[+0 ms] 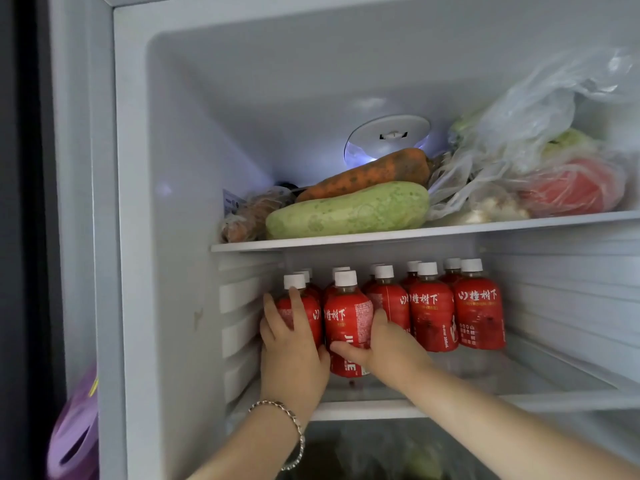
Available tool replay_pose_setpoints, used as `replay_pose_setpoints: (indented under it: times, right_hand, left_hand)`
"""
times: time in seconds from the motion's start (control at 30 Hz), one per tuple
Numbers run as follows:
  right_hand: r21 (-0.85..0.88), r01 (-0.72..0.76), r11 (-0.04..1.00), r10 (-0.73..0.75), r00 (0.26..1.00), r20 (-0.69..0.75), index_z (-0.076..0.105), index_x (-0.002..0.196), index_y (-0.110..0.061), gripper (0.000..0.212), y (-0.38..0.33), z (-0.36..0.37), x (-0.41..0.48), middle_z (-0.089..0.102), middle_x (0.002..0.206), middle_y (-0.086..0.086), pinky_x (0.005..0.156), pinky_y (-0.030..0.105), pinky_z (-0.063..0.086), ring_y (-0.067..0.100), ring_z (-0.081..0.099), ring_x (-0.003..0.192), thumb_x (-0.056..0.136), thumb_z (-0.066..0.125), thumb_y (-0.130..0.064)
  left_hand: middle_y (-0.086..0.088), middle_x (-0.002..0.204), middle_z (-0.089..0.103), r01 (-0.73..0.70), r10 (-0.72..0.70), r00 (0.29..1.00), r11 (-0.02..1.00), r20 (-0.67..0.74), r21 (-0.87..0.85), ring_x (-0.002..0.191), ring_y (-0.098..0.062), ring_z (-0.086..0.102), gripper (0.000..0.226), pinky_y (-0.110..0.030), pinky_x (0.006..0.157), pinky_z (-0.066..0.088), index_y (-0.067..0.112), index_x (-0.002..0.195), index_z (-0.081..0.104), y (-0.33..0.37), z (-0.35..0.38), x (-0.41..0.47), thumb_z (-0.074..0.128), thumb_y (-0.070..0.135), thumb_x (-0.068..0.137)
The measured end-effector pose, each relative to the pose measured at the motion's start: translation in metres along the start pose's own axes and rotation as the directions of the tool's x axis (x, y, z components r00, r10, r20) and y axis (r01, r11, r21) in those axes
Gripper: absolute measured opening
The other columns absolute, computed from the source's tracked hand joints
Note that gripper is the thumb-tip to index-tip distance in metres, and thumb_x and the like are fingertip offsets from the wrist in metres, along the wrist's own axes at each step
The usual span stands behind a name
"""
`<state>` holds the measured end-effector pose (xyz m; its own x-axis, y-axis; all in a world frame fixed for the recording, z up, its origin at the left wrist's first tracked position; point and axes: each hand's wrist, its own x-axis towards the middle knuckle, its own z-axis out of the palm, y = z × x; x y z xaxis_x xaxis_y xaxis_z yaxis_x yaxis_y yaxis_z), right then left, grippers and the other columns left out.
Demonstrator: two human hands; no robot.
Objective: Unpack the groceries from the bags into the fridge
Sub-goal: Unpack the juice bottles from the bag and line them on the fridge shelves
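The open fridge holds several red juice bottles with white caps on its middle shelf [554, 398]. My left hand [291, 348] grips the leftmost front bottle [310, 311] from the front, fingers up over its label. My right hand [384, 348] holds the bottle beside it [348, 320], thumb across the label and fingers behind its right side. Three more front bottles [479, 306] stand upright to the right, with a second row behind them. On the top shelf [519, 223] lie a pale green squash [349, 209] and a carrot [374, 174].
Clear plastic bags [540, 147] with a red tomato and greens fill the top shelf's right side. A wrapped package [249, 216] lies left of the squash. The fridge's left wall is close to my left hand. A purple object [74, 434] hangs outside at the lower left.
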<state>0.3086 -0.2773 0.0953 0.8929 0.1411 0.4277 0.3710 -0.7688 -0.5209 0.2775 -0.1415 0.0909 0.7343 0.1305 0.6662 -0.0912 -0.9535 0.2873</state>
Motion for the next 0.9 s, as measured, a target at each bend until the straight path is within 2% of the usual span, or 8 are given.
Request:
replay_pose_setpoints:
  times: [0.2,0.27,0.33,0.47,0.6,0.7,0.77,0.9]
  right_hand:
    - [0.028,-0.105,0.994,0.097,0.974,0.204,0.020,0.143,-0.009,0.097,-0.007,0.001,0.008,0.054,0.130,0.004,0.099,0.033,0.046,0.020,0.056,0.114,0.074,0.062,-0.064]
    - [-0.049,-0.021,0.999,0.035,0.947,0.319,0.042,0.130,-0.011,0.067,-0.013,-0.006,0.003,0.059,0.114,0.000,0.095,0.029,0.045,0.019,0.057,0.107,0.081,0.063,-0.051]
    - [-0.126,0.065,0.990,-0.015,0.932,0.362,0.057,0.093,-0.026,0.005,-0.018,-0.014,-0.009,0.058,0.091,-0.002,0.086,0.027,0.046,0.020,0.059,0.094,0.090,0.056,-0.029]
    - [-0.369,0.157,0.916,-0.033,0.947,0.320,0.055,0.087,-0.018,0.006,-0.019,-0.023,-0.039,0.054,0.082,0.001,0.077,0.030,0.049,0.021,0.055,0.082,0.090,0.051,-0.021]
    - [-0.421,0.402,0.813,-0.335,0.914,0.227,0.062,0.093,-0.009,0.011,-0.044,-0.042,-0.092,0.055,0.088,0.004,0.069,0.030,0.047,0.021,0.056,0.082,0.091,0.051,-0.014]
    - [-0.263,0.513,0.817,-0.441,0.851,0.286,0.058,0.084,-0.015,0.012,-0.058,-0.044,-0.131,0.059,0.091,0.003,0.062,0.029,0.044,0.023,0.058,0.082,0.091,0.048,-0.017]
    - [-0.212,0.572,0.793,-0.474,0.796,0.376,0.061,0.088,-0.018,0.014,-0.065,-0.037,-0.157,0.063,0.099,0.002,0.068,0.029,0.044,0.025,0.059,0.089,0.090,0.047,-0.020]
    - [-0.094,0.708,0.700,-0.522,0.596,0.610,0.064,0.105,-0.013,0.024,-0.089,-0.011,-0.218,0.064,0.111,0.005,0.079,0.032,0.048,0.027,0.060,0.100,0.092,0.049,-0.025]
  left_hand:
    - [-0.017,0.153,-0.002,-0.033,0.033,0.999,0.999,0.002,0.012,0.137,-0.038,0.016,0.094,-0.040,0.111,0.027,0.017,0.149,-0.003,0.001,0.000,0.001,0.063,0.026,0.083]
    - [-0.015,0.153,-0.012,-0.010,0.008,0.999,1.000,0.052,0.028,0.141,-0.035,0.006,0.098,-0.035,0.116,0.017,0.014,0.147,-0.013,0.000,-0.003,0.000,0.061,0.028,0.084]
    - [-0.015,0.153,-0.016,-0.005,0.002,0.998,0.999,0.067,0.043,0.144,-0.032,-0.002,0.094,-0.032,0.117,0.010,0.009,0.146,-0.016,0.001,-0.011,-0.006,0.056,0.022,0.087]
    - [-0.010,0.155,-0.011,-0.089,0.075,0.987,0.992,0.143,0.093,0.145,-0.025,-0.002,0.078,-0.031,0.116,0.013,0.006,0.148,-0.006,0.006,-0.033,-0.043,0.046,0.021,0.092]
    - [-0.004,0.148,0.019,-0.104,0.083,0.986,0.985,0.147,0.141,0.133,-0.023,0.027,0.050,-0.033,0.106,0.034,0.018,0.139,0.031,0.011,-0.070,-0.096,0.045,0.022,0.091]
    - [-0.006,0.115,0.061,0.113,-0.129,0.977,0.988,0.168,0.104,0.103,-0.026,0.058,0.024,-0.033,0.087,0.048,0.016,0.105,0.060,0.009,-0.100,-0.137,0.041,0.018,0.090]
    - [-0.009,0.097,0.070,0.294,-0.299,0.936,0.954,0.184,0.055,0.088,-0.030,0.066,0.021,-0.036,0.079,0.055,0.011,0.094,0.062,-0.001,-0.120,-0.168,0.044,0.017,0.089]
    - [-0.014,0.101,0.068,0.536,-0.557,0.708,0.824,0.434,0.182,0.077,-0.024,0.063,0.027,-0.033,0.077,0.053,-0.003,0.106,0.062,-0.015,-0.158,-0.250,0.042,0.011,0.094]
